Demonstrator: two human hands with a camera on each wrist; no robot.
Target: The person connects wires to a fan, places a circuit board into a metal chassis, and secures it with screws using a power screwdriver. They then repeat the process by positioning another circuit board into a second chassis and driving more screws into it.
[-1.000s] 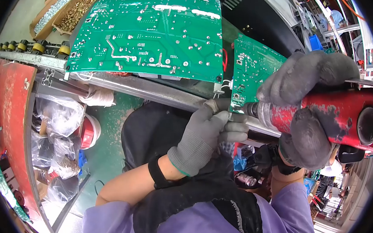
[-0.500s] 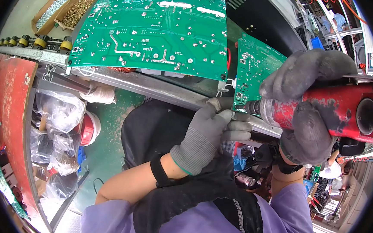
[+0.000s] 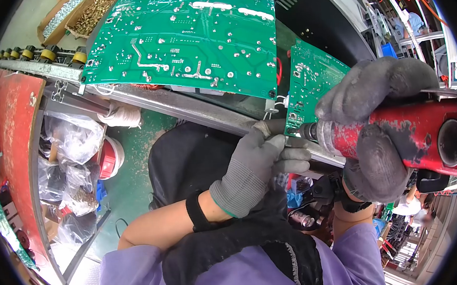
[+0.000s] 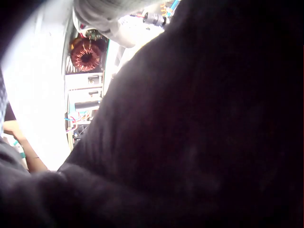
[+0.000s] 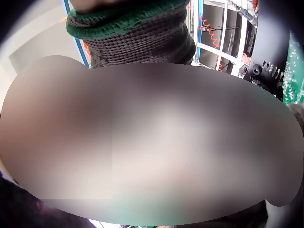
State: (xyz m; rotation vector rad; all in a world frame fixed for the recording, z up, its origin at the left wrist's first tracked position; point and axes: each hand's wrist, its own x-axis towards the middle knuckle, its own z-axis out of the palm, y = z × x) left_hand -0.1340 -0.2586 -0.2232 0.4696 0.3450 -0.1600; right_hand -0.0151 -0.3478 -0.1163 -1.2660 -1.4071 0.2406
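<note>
While a gloved right hand grips a scuffed red power driver at the workbench, a gloved left hand sits close to its nose, thumb and forefinger drawn near each other; whether they pinch anything, I cannot tell. The head view has the driver at the right, its nose pointed at the lower corner of a smaller green circuit board. Beside that board, to the left, lies a larger green circuit board, a metal rail running along its near edge. Brass-coloured small parts fill a cardboard box farther back.

From the left wrist, darkness covers most of the scene, leaving a copper-wound coil and a dark ribbed cylinder; the left hand's hold cannot be read there.

At the right wrist, blur hides the grip. Around it show a green-edged knit cuff, a white rack and a coiled orange hose.
</note>
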